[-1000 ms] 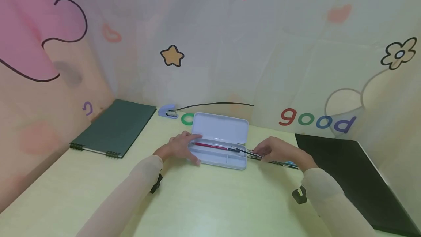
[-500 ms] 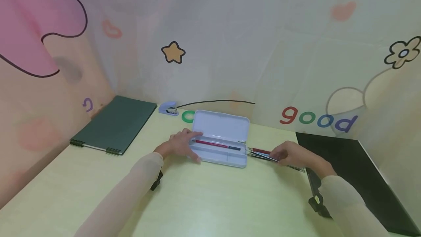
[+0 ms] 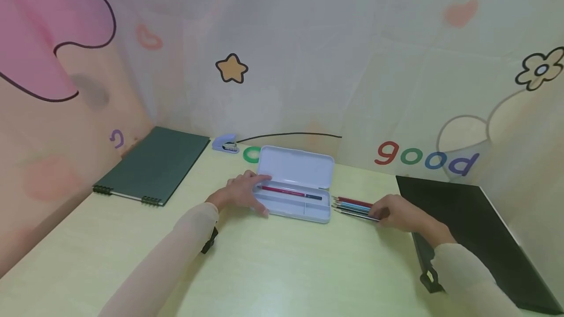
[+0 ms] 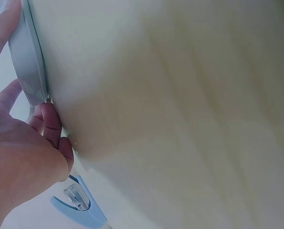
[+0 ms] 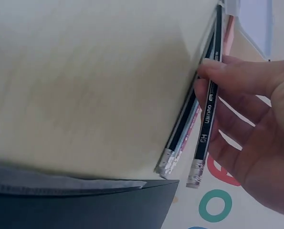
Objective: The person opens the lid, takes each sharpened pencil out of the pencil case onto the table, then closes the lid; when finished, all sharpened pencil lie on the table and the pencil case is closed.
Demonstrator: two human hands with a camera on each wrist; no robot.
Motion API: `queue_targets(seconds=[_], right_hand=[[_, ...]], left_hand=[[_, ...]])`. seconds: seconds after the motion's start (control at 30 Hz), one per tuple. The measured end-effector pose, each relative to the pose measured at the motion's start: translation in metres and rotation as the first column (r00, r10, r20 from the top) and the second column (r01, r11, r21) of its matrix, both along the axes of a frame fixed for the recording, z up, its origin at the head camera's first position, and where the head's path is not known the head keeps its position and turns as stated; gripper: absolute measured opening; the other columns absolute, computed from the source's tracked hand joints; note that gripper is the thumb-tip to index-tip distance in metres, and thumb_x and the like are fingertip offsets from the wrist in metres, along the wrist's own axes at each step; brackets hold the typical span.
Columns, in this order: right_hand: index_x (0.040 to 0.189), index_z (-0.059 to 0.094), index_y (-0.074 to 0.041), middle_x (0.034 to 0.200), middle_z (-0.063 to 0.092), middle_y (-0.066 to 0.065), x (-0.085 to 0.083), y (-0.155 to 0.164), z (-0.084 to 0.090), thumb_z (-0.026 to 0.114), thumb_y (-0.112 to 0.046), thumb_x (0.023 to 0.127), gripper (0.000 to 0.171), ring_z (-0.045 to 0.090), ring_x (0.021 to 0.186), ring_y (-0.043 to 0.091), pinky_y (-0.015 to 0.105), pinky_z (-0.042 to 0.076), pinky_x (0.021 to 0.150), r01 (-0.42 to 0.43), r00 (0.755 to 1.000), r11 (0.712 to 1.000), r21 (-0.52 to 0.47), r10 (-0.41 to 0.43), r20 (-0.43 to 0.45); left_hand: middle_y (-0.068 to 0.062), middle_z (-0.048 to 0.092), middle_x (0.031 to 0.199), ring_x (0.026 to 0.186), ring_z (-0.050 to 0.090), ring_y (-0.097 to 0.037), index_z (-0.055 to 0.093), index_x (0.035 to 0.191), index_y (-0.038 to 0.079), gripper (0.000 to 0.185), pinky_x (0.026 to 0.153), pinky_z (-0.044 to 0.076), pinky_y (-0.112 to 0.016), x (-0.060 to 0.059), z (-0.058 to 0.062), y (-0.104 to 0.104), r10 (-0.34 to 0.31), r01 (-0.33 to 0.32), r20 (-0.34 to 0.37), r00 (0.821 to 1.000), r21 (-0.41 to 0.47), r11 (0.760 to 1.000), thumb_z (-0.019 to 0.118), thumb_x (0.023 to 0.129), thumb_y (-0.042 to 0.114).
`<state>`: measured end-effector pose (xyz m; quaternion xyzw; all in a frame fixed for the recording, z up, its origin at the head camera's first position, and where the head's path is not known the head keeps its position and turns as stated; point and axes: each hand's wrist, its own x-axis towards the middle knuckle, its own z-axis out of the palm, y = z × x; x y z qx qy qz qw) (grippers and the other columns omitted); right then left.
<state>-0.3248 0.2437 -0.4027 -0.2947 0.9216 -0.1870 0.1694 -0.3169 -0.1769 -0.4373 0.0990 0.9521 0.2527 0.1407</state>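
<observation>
An open pale-blue pencil case (image 3: 282,206) lies in the middle of the table in the head view, lid tilted back. A red pencil (image 3: 288,192) with a dark end lies in its rear compartment. My left hand (image 3: 240,191) grips the case's left end, thumb at the front edge and fingers behind. Right of the case, my right hand (image 3: 398,213) pinches a black pencil (image 5: 207,114) between thumb and fingers, its silver eraser end towards the right. Several other pencils (image 3: 352,203), red, blue and dark, lie side by side just behind it, their far ends hidden by the hand.
A green spiral notebook (image 3: 156,165) lies at the left. A light-blue stapler (image 3: 225,144) and a green ring (image 3: 251,154) sit behind the case. A large black flat board or folder (image 3: 476,238) covers the right side, under the right forearm. A printed curtain (image 3: 286,62) stands behind the table.
My right hand has moved right, drawing the black pencil's tip off the case to beside the other pencils. The left hand stays on the case.
</observation>
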Motion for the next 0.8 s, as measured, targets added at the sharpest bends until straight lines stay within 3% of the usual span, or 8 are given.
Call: queue_targets(seconds=[0.2,0.4,0.53,0.8], right_hand=[[0.103,0.077,-0.005,0.099,0.073,0.008,0.005,-0.003,-0.007,0.078,-0.001,0.082,0.022,0.060,0.086,0.019,0.043,0.057,0.084,0.037,0.992,0.999,0.032,-0.033,-0.119],[0.103,0.075,-0.005,0.088,0.070,0.004,0.006,-0.005,-0.009,0.078,0.000,0.081,0.023,0.058,0.080,0.019,0.043,0.056,0.080,0.100,0.967,0.993,0.058,-0.083,-0.242],[0.105,0.074,-0.006,0.085,0.067,0.001,0.004,-0.005,-0.011,0.078,-0.001,0.081,0.025,0.056,0.078,0.018,0.037,0.051,0.074,0.113,0.960,0.992,0.051,-0.095,-0.264],[0.100,0.074,-0.008,0.082,0.065,0.000,0.003,-0.003,-0.013,0.078,-0.002,0.081,0.020,0.055,0.078,0.017,0.037,0.048,0.073,0.132,0.953,0.990,0.042,-0.115,-0.279]], left_hand=[[-0.012,0.040,0.144,0.133,0.038,-0.034,0.039,0.153,0.032,0.097,0.111,0.030,-0.056,0.001,0.003,0.001,0.002,-0.002,0.006,1.000,0.006,1.000,0.088,0.071,0.048],[-0.012,0.040,0.144,0.132,0.038,-0.034,0.039,0.153,0.032,0.096,0.111,0.031,-0.057,0.002,0.005,0.001,0.002,-0.002,0.001,1.000,-0.001,1.000,0.087,0.072,0.047],[-0.012,0.040,0.145,0.133,0.038,-0.034,0.039,0.153,0.031,0.096,0.111,0.031,-0.057,0.002,0.006,0.001,0.006,-0.006,0.005,1.000,0.003,1.000,0.087,0.072,0.047],[-0.012,0.040,0.145,0.132,0.038,-0.034,0.039,0.153,0.031,0.096,0.111,0.031,-0.057,0.002,0.003,0.000,0.001,-0.001,0.005,1.000,0.007,1.000,0.087,0.072,0.047]])
